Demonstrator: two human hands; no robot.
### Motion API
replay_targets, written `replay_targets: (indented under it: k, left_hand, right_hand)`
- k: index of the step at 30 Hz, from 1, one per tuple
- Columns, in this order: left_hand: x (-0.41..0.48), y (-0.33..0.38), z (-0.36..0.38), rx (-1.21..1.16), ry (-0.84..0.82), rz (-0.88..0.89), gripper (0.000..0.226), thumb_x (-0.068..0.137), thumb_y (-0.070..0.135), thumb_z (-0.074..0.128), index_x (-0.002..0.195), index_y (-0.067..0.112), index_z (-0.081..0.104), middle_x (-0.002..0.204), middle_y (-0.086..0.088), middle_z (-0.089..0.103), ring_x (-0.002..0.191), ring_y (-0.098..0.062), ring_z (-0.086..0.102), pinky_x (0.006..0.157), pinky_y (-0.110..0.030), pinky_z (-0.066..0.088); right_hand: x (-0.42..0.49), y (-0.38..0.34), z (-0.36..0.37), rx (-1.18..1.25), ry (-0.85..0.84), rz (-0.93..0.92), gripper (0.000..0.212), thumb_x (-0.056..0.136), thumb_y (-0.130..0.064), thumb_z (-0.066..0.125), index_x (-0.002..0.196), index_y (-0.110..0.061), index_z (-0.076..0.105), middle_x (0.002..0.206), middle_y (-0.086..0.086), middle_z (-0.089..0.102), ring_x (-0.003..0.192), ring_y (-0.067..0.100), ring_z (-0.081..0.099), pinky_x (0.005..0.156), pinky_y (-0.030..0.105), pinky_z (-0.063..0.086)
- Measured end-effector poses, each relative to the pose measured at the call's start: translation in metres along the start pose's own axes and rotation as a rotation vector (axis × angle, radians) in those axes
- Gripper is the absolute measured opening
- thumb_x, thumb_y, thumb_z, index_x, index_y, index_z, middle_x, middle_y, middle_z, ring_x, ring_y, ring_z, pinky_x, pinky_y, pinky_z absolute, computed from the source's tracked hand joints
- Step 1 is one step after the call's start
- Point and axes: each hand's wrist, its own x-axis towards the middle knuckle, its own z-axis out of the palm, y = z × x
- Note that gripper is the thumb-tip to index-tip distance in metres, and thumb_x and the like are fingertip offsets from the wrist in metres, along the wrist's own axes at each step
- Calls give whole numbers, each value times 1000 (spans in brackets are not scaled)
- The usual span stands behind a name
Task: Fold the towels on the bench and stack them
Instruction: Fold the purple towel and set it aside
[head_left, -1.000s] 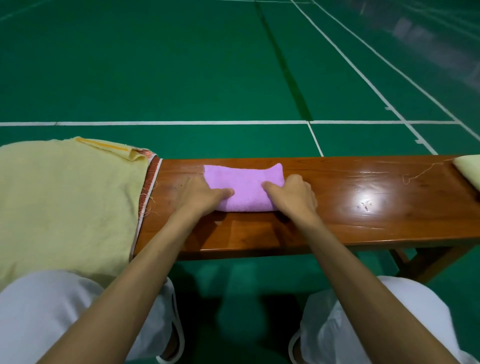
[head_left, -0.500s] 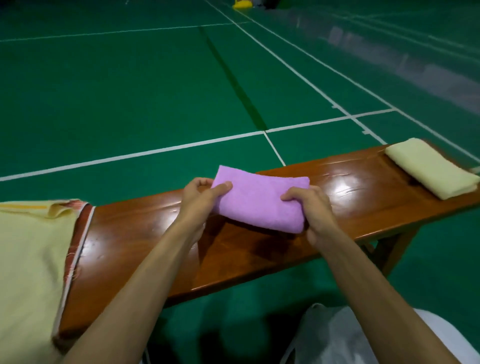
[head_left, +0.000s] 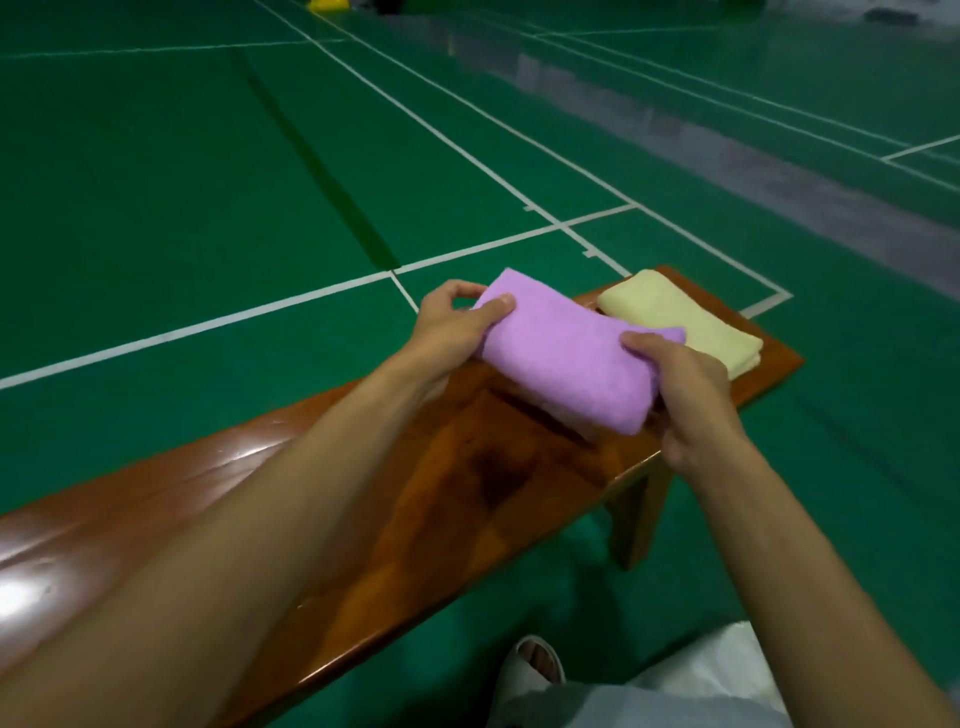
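A person looks down at their own two bare arms, which reach out over a long, glossy brown wooden bench (head_left: 363, 493) standing on a green sports court floor (head_left: 156, 182) marked with white lines.

Both hands carry a small purple terry towel folded into a thick oblong (head_left: 566, 358). The left hand (head_left: 447, 327) pinches one short end, thumb on top and fingers curled beneath. The right hand (head_left: 685, 395) grips the opposite end the same way. Holding both ends likely stops the folded layers from springing open and keeps the bundle flat.

The purple towel is lifted clear of the bench, with a dark shadow on the wood below it. It hangs just beside a pale yellow towel folded into a flat rectangle (head_left: 680, 322), which lies at the far end of the bench. That yellow towel appears to be the base of the stack, so the purple one is probably being brought to lie on top. From this angle their edges overlap, and whether they touch cannot be told.

Below the bench, a white open-toed slipper (head_left: 530, 670) and white trousers (head_left: 701, 686) show.
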Motion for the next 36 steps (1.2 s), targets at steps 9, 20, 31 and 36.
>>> replay_targets:
  k: [9, 20, 31, 36]
  left_hand:
    - [-16, -57, 50, 959, -190, 461, 72, 86, 72, 48, 152, 44, 45, 171, -2, 18, 155, -25, 19, 125, -49, 18]
    - [18, -60, 92, 1155, -292, 469, 92, 81, 91, 27, 161, 48, 15, 174, 0, -5, 158, -35, -2, 125, -60, 2]
    - [-55, -36, -3, 1153, -163, 468, 83, 89, 84, 25, 162, 45, 18, 174, -1, 5, 159, -26, 2, 127, -55, 4]
    - [-117, -50, -126, 1261, -1, 350, 83, 90, 85, 14, 162, 44, 19, 171, -1, 19, 158, -26, 14, 127, -55, 11]
  right_hand:
    - [27, 34, -51, -1113, 187, -592, 58, 76, -57, 70, 118, -18, 63, 110, 13, 66, 100, 39, 63, 74, 38, 42]
    - [114, 30, -67, -1451, -120, -647, 77, 91, -65, 22, 159, -33, 33, 171, 6, 15, 157, 33, 13, 124, 56, 11]
    - [55, 12, -44, -1130, -249, -754, 69, 99, -55, 32, 156, -16, 42, 164, 10, 34, 153, 28, 28, 125, 46, 21]
    - [-37, 35, 52, -998, -571, -733, 67, 100, -51, 54, 154, -13, 42, 156, 10, 47, 143, 26, 42, 118, 37, 29]
